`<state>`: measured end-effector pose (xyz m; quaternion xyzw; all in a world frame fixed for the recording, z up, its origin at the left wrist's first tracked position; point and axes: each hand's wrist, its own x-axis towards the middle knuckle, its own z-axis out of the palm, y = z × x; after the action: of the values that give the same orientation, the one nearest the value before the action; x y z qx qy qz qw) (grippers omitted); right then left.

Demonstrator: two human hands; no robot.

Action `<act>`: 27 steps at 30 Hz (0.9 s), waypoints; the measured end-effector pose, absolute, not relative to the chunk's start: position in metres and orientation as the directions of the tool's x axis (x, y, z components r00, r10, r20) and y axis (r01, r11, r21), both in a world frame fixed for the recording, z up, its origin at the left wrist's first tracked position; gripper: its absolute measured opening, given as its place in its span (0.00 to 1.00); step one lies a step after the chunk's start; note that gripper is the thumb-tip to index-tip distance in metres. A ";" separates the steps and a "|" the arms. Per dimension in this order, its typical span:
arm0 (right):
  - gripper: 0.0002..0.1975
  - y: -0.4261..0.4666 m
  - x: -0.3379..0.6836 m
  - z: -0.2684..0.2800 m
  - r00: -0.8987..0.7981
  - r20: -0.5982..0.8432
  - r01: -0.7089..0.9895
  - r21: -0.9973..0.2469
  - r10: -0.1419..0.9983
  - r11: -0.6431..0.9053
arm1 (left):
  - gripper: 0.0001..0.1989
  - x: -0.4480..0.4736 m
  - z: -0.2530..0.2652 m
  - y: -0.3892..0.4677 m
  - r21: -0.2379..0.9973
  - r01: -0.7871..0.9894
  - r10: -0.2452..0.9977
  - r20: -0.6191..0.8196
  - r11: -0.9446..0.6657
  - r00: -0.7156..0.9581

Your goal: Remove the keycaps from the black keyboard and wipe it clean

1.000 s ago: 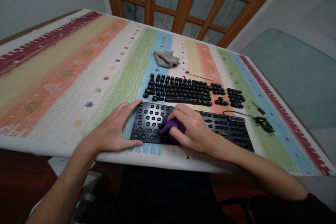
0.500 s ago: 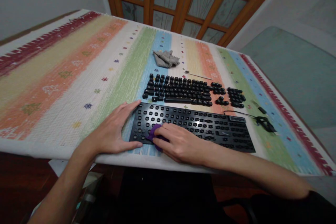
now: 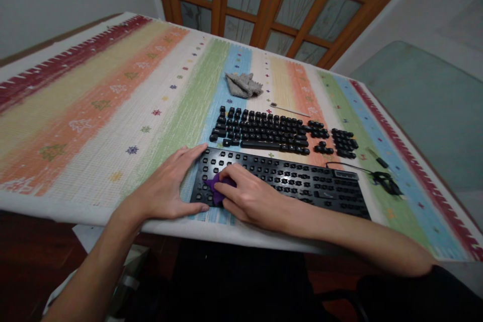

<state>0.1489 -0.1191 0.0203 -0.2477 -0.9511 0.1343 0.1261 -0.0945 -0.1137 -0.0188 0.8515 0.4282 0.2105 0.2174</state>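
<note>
A black keyboard (image 3: 264, 165) with its keycaps off lies flat at the table's near edge, its bare switches showing. My left hand (image 3: 164, 186) grips its left end, thumb at the near corner and fingertips at the far one. Bunched in my right hand (image 3: 251, 196) is a purple cloth (image 3: 217, 188), pressed on the left part of the keyboard; my fingers cover part of it. Just beyond the keyboard, the removed black keycaps (image 3: 264, 128) are laid out in rows, with the space bar (image 3: 260, 145) among them.
A crumpled grey cloth (image 3: 243, 85) lies farther back. A thin stick-like tool (image 3: 290, 110) rests behind the keycaps. To the right are a coiled black cable (image 3: 387, 182) and a small dark stick-like item (image 3: 381, 162). A striped tablecloth (image 3: 151, 110) covers the table.
My right hand has moved the purple cloth slightly away from me, up the keyboard's left part. My left hand keeps its hold. The whole view has shifted a little.
</note>
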 end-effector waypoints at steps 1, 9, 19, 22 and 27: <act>0.10 -0.119 0.146 0.018 -0.845 0.149 0.461 -0.284 0.513 0.841 | 0.58 -0.094 -0.019 -0.114 0.552 0.635 0.819 0.177 -0.541 0.546; 0.10 -0.118 0.131 0.012 -0.915 0.137 0.372 -0.072 0.378 0.926 | 0.58 -0.095 -0.020 -0.113 0.541 0.639 0.816 0.172 -0.547 0.552; 0.11 -0.094 0.139 0.020 -0.984 0.082 0.147 -0.116 0.157 0.982 | 0.59 -0.095 -0.022 -0.113 0.551 0.629 0.816 0.189 -0.548 0.546; 0.12 -0.084 0.139 0.023 -0.992 0.068 0.096 -0.171 0.109 0.981 | 0.58 -0.095 -0.022 -0.113 0.546 0.641 0.820 0.170 -0.540 0.546; 0.14 -0.078 0.138 0.021 -0.991 0.076 0.095 -0.137 0.106 0.986 | 0.59 -0.095 -0.022 -0.114 0.544 0.648 0.823 0.158 -0.533 0.545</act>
<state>0.1375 -0.0781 0.0209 -0.0505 -0.9956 0.0667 0.0413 -0.0948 -0.1135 -0.0224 0.8519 0.4316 0.2024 0.2169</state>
